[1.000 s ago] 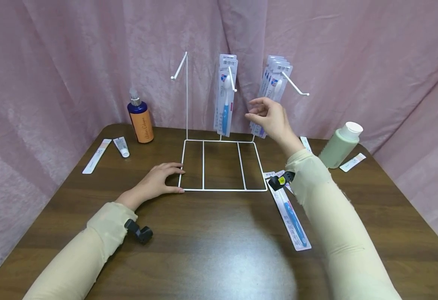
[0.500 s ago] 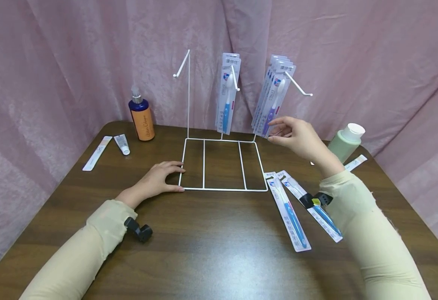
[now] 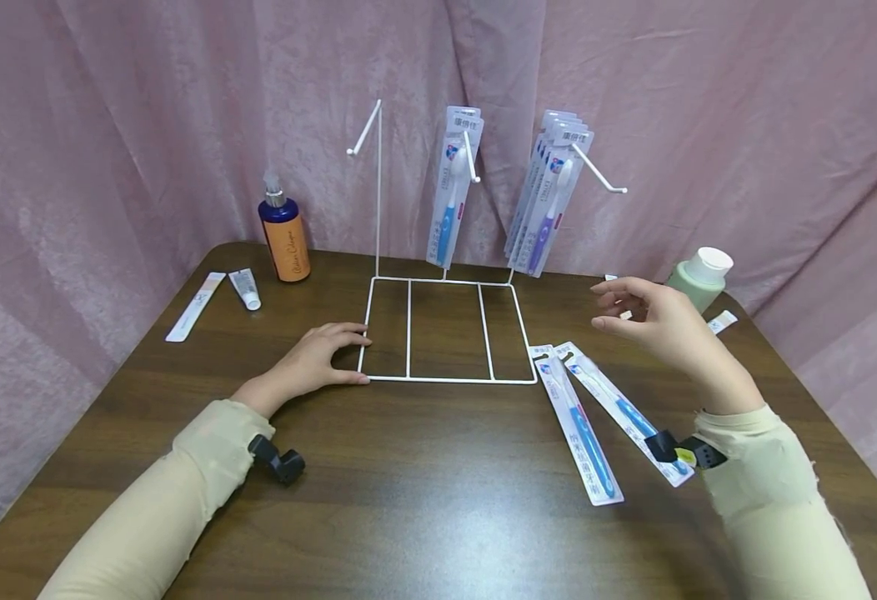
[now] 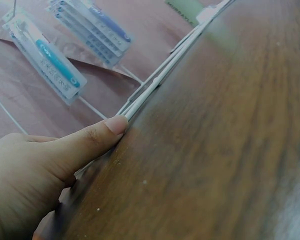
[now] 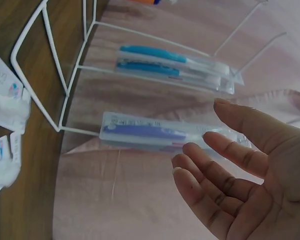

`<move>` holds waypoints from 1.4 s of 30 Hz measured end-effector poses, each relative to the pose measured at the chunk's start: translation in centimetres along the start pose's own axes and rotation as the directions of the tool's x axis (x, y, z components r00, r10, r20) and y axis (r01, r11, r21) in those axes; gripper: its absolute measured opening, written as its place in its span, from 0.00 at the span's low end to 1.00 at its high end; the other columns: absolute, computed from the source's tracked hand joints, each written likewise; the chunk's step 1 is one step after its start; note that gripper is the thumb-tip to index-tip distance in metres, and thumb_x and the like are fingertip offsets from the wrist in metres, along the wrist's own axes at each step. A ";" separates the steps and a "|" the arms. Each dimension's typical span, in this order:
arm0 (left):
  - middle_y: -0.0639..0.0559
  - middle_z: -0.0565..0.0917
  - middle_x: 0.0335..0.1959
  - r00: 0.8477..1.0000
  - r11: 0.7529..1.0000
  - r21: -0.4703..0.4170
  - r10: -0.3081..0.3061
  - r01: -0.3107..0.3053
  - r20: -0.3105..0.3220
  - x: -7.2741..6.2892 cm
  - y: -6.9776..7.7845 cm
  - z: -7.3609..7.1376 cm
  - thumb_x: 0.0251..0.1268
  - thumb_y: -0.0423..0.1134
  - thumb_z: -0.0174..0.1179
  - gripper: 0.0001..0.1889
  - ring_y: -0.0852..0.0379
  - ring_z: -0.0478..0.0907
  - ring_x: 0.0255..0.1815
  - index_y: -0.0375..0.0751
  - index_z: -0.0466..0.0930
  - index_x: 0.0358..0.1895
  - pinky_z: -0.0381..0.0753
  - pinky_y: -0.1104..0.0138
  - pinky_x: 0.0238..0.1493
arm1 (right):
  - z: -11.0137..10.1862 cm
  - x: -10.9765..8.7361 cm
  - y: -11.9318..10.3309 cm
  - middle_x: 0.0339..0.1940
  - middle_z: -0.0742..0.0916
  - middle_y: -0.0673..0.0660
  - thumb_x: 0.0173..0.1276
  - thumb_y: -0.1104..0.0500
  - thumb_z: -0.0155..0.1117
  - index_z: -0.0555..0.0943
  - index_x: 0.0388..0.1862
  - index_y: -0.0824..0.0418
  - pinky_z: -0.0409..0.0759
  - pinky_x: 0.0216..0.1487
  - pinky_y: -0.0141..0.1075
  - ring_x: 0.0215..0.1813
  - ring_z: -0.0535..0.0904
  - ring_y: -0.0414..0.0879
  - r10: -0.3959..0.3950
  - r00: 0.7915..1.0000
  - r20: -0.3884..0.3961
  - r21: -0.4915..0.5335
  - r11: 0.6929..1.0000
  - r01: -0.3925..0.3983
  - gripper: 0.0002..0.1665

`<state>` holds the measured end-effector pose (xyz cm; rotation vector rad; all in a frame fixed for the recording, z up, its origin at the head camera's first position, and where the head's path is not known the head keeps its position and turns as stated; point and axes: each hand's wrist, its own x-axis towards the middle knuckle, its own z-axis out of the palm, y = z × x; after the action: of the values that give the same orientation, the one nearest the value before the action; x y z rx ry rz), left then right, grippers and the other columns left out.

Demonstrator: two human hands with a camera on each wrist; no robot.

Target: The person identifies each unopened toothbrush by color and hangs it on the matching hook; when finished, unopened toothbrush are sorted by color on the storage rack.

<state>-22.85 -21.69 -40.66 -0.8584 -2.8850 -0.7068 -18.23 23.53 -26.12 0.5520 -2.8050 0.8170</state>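
My left hand [image 3: 311,362] rests on the front left corner of a white wire display rack [image 3: 449,380], its thumb [image 4: 92,140] against the front bar and its fingers at the side bar. Blister-packed blue toothbrushes [image 3: 453,192] hang on the rack's middle hook, and several packs with a purple toothbrush [image 3: 551,204] in front hang on the right hook. The left hook [image 3: 363,129] is bare. My right hand [image 3: 644,317] is in the air right of the rack, fingers loosely bent and holding nothing. Two packed blue toothbrushes, one nearer the rack [image 3: 577,425] and one farther right [image 3: 622,408], lie below it.
At the back left stands an orange and blue pump bottle [image 3: 284,242], with a small tube [image 3: 244,290] and a white sachet [image 3: 195,307] beside it. A green bottle [image 3: 697,279] with a white cap is behind my right hand, near another sachet [image 3: 722,322].
My right hand has drawn away from the purple toothbrush packs, down and to the right. The blue packs on the middle hook have swung slightly. My left hand has stayed on the rack.
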 end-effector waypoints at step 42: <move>0.41 0.72 0.68 1.000 1.000 -0.008 -0.002 0.002 0.001 0.0 0.2 -0.1 0.50 0.52 0.71 0.32 0.38 0.66 0.69 0.41 0.78 0.59 0.59 0.41 0.68 | 5.3 -6.0 7.7 0.33 0.83 0.55 0.56 0.56 0.72 0.80 0.50 0.68 0.70 0.35 0.35 0.34 0.74 0.44 0.220 0.943 0.251 -0.212 0.963 -0.168 0.26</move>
<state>-22.76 -21.59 -40.45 -0.8568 -2.8863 -0.7187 -16.06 28.43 -35.82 0.3852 -3.1873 0.5315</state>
